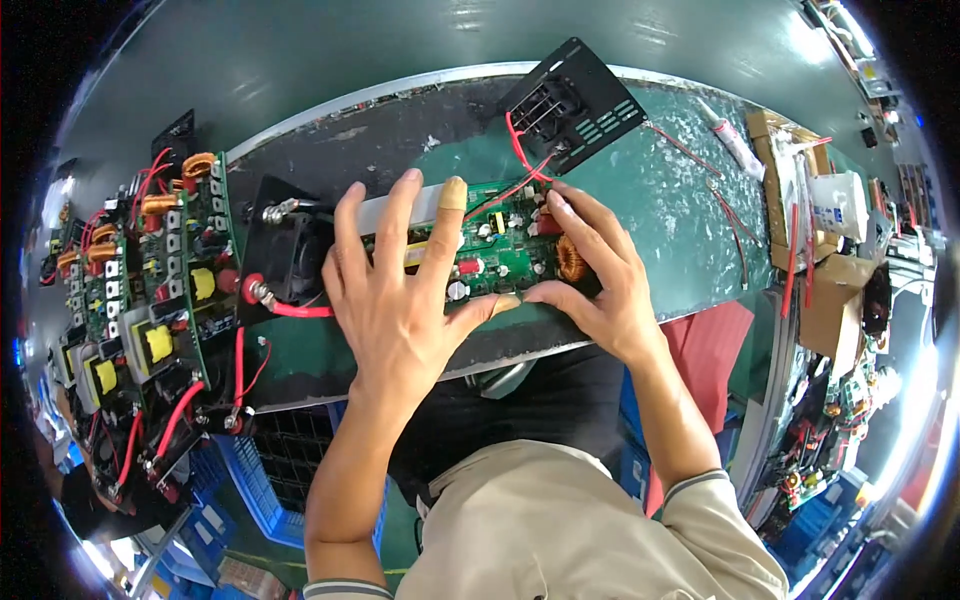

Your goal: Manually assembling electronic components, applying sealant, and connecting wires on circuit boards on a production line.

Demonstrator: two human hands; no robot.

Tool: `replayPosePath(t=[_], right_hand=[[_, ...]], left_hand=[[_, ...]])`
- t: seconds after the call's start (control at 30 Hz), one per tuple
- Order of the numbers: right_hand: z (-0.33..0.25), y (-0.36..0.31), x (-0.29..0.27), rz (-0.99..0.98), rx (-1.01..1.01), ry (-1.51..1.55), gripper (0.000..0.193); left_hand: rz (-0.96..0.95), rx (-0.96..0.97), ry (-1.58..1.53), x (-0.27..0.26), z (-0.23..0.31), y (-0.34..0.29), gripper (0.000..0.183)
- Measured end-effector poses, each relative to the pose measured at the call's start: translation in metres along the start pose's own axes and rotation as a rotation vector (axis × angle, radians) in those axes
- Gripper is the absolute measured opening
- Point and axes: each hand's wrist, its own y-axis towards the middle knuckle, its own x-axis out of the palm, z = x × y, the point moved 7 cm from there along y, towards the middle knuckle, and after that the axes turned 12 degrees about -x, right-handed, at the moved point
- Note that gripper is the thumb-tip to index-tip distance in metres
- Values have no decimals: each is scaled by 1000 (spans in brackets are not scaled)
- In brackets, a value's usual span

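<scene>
A green circuit board (512, 256) lies on the workbench in front of me, carrying a pale metal bar, a copper-wound coil (571, 258) and small parts. My left hand (395, 285) spans its left half, fingers at the far edge, thumb at the near edge; one fingertip has a tan cover. At the right end, my right hand (612, 275) grips the board, thumb on the near side and fingers on the far side, around the coil. Red wires (518, 150) run from the board to a black slotted panel (605, 105). Another black end panel (290, 250) with terminals stands at the left.
Several upright circuit boards (205, 260) crowd the left side. To the right are a glue tube (735, 145), loose red wires (738, 225), a cardboard box (835, 300) and a white container (838, 207). A blue crate (255, 490) sits below the bench.
</scene>
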Motion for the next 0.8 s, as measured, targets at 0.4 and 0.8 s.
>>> replayPosePath(t=[0.4,0.8], right_hand=[[9,-8,-12,126,73,181,73],[42,-190,-132,760,845,328,28]], left_hand=[[53,22,7,-2,22,7,83],[130,47,-570,-32,19,-82,56]])
